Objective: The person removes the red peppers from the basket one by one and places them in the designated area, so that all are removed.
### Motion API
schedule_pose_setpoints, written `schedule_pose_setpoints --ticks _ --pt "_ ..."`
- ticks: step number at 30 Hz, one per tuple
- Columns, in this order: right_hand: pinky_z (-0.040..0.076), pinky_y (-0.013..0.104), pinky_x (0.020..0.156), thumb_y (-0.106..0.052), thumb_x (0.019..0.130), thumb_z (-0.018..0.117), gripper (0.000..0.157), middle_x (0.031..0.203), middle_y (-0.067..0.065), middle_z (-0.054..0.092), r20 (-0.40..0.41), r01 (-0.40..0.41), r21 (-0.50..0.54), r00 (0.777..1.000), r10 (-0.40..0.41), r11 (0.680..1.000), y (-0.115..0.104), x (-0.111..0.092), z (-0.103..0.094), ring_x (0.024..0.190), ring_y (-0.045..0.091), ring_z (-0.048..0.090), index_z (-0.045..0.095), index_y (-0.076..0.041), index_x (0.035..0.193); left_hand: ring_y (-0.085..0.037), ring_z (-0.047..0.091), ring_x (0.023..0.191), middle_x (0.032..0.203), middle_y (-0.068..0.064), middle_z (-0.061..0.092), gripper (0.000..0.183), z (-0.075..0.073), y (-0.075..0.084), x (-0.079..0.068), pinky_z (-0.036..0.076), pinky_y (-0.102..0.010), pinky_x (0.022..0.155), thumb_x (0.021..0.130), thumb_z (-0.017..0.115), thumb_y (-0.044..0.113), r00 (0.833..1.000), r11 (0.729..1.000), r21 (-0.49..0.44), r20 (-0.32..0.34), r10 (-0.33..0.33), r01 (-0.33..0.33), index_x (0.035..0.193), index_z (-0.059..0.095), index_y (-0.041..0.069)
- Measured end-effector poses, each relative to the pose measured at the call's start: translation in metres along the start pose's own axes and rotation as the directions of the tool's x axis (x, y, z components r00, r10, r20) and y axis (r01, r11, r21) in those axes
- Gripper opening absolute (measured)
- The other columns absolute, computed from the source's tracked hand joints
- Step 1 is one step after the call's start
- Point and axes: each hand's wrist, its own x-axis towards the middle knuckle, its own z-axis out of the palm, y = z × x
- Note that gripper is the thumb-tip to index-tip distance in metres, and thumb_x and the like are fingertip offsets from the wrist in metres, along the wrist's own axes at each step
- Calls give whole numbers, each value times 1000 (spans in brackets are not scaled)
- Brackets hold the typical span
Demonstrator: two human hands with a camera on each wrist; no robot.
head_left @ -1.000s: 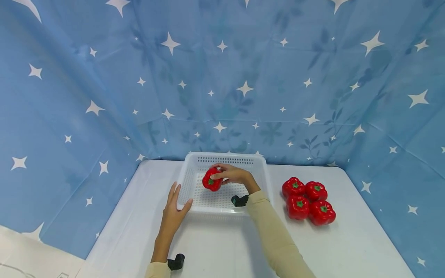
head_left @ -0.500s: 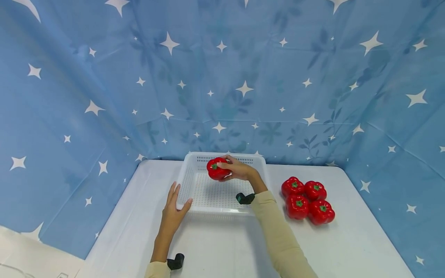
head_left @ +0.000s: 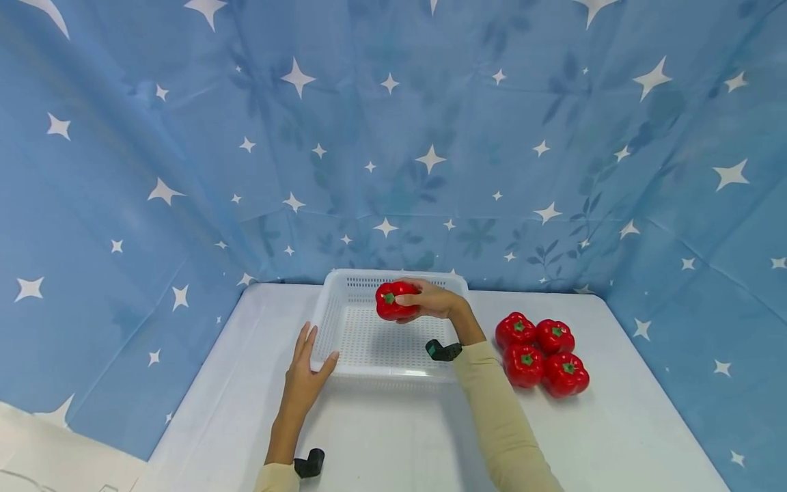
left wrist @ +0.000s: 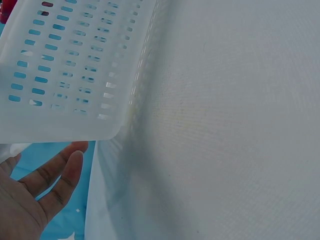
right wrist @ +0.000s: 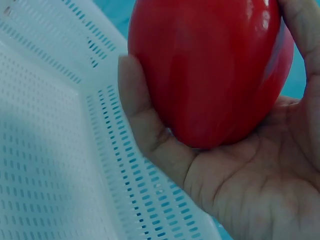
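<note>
A glossy red bell pepper (head_left: 395, 301) with a green stem is gripped by my right hand (head_left: 433, 299) above the white perforated basket (head_left: 363, 369). The right wrist view shows the fingers and thumb curled round the pepper (right wrist: 210, 70), with the basket's slotted wall (right wrist: 130, 175) below. At the basket's near left corner, my left hand (head_left: 302, 383) rests with fingers spread and straight, thumb along the rim. In the left wrist view the left hand (left wrist: 40, 195) has its fingers extended beside the basket's corner (left wrist: 75, 120).
Several red bell peppers (head_left: 541, 355) stand grouped on the white table (head_left: 393, 437) to the right of the basket. A blue curtain (head_left: 393, 137) with white stars hangs behind the table and along both sides.
My right hand has lifted the bell pepper up from low in the basket and moved it to the right. The left hand stays in place at the basket's corner.
</note>
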Motion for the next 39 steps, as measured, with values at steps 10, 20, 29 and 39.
schedule_pose_setpoints --ticks 10,20,29,39 --pt "55 51 93 -30 88 71 71 137 16 46 -70 57 -49 996 -60 997 0 -12 -2 120 29 52 33 -3 142 -36 45 137 165 -2 15 79 0 1 2 54 -49 94 92 64 47 1000 1000 -11 14 -12 12 154 30 14" --pt "58 34 91 -19 92 64 67 142 16 45 -198 224 -87 951 -237 971 8 -38 1 127 28 46 31 -6 149 -35 39 141 165 -3 15 80 2 2 3 46 -47 103 91 62 51 1000 1000 -13 20 -19 19 154 29 15" --pt "58 36 92 -5 86 65 76 143 12 44 -256 310 -120 908 -331 943 13 -72 16 127 23 46 27 -9 152 -34 41 140 165 0 15 79 0 2 3 46 -48 104 91 63 51 1000 1000 -12 17 -26 26 154 30 15" --pt "55 31 97 1 87 58 77 141 -2 44 -290 462 -26 845 -449 887 24 -103 29 128 14 45 19 -5 154 -34 37 143 165 0 14 80 0 0 3 43 -49 106 91 62 52 1000 1000 -14 17 -25 25 154 29 16"
